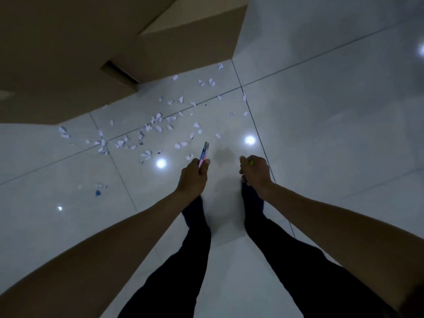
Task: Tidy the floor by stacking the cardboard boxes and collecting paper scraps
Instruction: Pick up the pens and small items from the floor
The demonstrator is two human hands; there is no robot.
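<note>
Cardboard boxes (pixel 68 53) fill the upper left of the head view, at least two of them, one overlapping the other, their brown walls standing on the pale tiled floor (pixel 321 99). Paper scraps (pixel 158 127) lie scattered on the tiles in front of the boxes, several dozen small white pieces, too many and too small to count exactly; they run in a loose band from near the boxes' corner down toward the left. One small blue scrap (pixel 98 193) lies apart at lower left, with a few faint white bits beside it. Three bright round light reflections show on the glossy tiles. Left hand (pixel 193 174) is curled around a thin flat pink-and-blue item (pixel 203 153), held edge-on, its end pointing toward the scraps; what it is cannot be told. Right hand (pixel 257 171) is closed around something small with a bit of bright green (pixel 251 162) showing at the knuckles. Two legs in dark trousers (pixel 183 260) stand below the hands, feet apart on the tiles. Nothing lies between the hands and the nearest scraps.
</note>
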